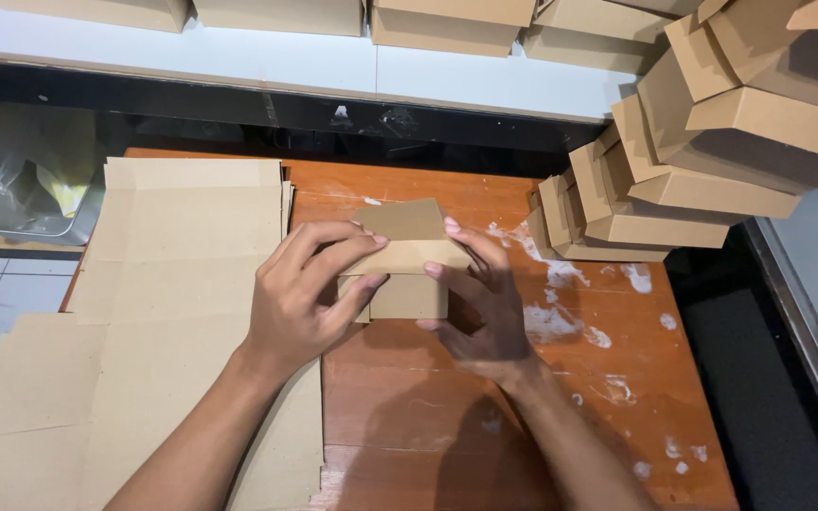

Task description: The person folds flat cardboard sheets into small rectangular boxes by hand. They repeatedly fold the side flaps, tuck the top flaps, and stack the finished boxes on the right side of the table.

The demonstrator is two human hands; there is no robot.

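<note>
1. The left hand (300, 303) and right hand (485, 308) both had a closed grip on a small, half-folded brown cardboard box (407, 257) at the centre of the orange wooden desk (428, 416).
2. The box's long axis ran 9 to 3 o'clock, between the hands.
3. Flat brown cardboard sheets (182, 284) lay at 9 o'clock; stacked finished brown boxes (693, 161) stood at 2 o'clock, well apart.

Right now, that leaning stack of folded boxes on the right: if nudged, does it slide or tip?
Likely tips: the stack of folded boxes leans in staggered steps, overhanging the wooden table. Probably light, being thin hollow cardboard, so a small push could shift it. The smooth faces may slide over each other.
</note>
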